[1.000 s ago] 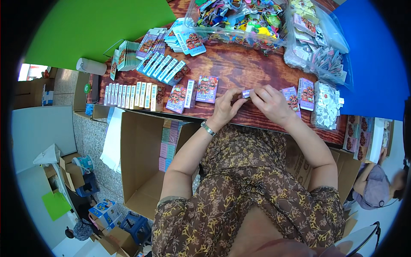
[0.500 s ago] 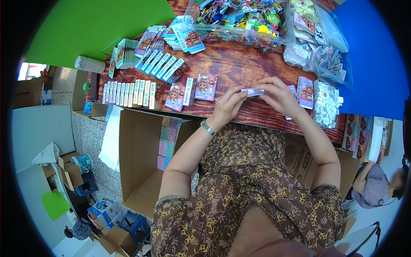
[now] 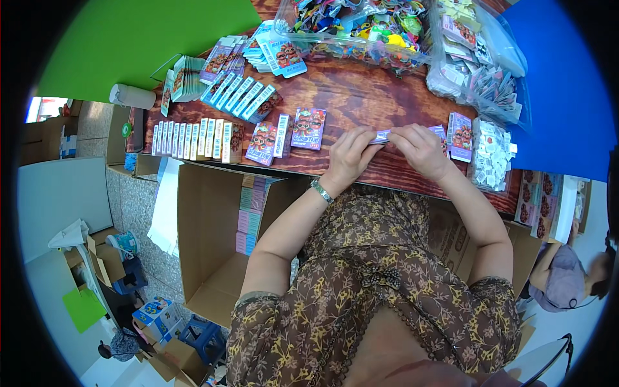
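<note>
Between my two hands, over the front of the wooden table (image 3: 361,97), is a small purple card box (image 3: 382,136), mostly covered by fingers. My left hand (image 3: 352,153) pinches one end of it, and a watch circles that wrist. At the other end, my right hand (image 3: 420,148) has its fingers closed on the box too. Left of my hands lies a flat purple box (image 3: 309,128) with cartoon figures. Beside it are another purple box (image 3: 263,143) and one standing on edge (image 3: 282,135). Just right of my right hand, more purple boxes (image 3: 460,137) lie together.
A row of boxes (image 3: 193,140) stands at the table's left, with a fanned row (image 3: 242,98) behind. Clear bins of colourful trinkets (image 3: 361,32) and small packets (image 3: 493,90) fill the back right. A bag of white pieces (image 3: 491,158) sits right. An open carton (image 3: 209,238) stands below.
Both hands have closed in around the purple box, which is now more covered by my fingers. My left hand has shifted slightly to the right.
</note>
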`<state>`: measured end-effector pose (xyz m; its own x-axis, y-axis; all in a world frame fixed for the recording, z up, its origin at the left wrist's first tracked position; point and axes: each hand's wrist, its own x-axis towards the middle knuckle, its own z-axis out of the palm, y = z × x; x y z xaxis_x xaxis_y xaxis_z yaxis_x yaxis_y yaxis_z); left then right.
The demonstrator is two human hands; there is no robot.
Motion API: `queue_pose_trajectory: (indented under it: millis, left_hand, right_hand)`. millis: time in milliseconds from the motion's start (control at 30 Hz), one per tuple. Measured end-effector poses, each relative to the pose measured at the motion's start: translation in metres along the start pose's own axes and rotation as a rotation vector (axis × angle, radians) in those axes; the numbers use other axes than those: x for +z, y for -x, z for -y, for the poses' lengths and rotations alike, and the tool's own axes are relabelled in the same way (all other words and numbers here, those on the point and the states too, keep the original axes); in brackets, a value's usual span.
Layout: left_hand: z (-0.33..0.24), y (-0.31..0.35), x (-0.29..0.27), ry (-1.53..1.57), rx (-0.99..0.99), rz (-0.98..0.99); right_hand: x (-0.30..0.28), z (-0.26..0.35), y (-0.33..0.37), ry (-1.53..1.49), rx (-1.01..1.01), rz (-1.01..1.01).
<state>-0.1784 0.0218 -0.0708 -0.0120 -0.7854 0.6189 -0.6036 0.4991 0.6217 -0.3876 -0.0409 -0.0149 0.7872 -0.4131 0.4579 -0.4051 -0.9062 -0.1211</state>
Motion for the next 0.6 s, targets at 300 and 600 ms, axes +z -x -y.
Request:
queue_pose_trajectory:
  millis: [300, 600]
  left_hand:
    - [-0.003, -0.003, -0.002, 0.011, -0.025, 0.016]
    - [0.000, -0.001, 0.003, -0.026, 0.061, 0.033]
  right_hand:
    - [0.007, 0.003, 0.007, -0.191, 0.094, -0.081]
    - [0.022, 0.003, 0.016, -0.433, 0.256, -0.125]
